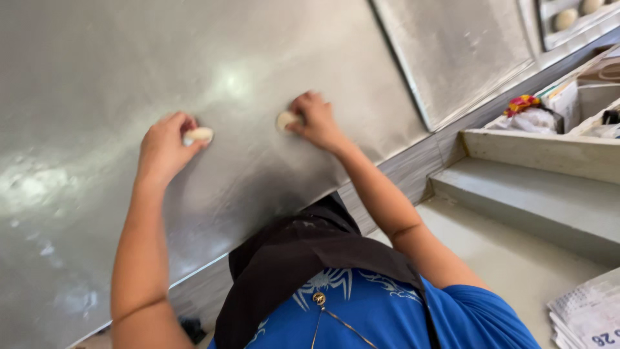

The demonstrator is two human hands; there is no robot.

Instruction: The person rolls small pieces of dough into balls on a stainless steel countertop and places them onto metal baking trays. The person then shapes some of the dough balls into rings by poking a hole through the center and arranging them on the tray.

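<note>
While I look down | left hand point(165, 147) pinches dough ball point(199, 134) at fingertips | right hand point(314, 119) pinches second dough ball point(285, 120) | balls side by side on steel table point(97, 71)

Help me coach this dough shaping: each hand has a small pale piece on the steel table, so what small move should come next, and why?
Probably roll each piece in small circles under a cupped palm. The left hand grips one dough piece and the right hand another, both pinched at the fingertips, resting on the bare metal tabletop, both looking uneven rather than round.
</note>
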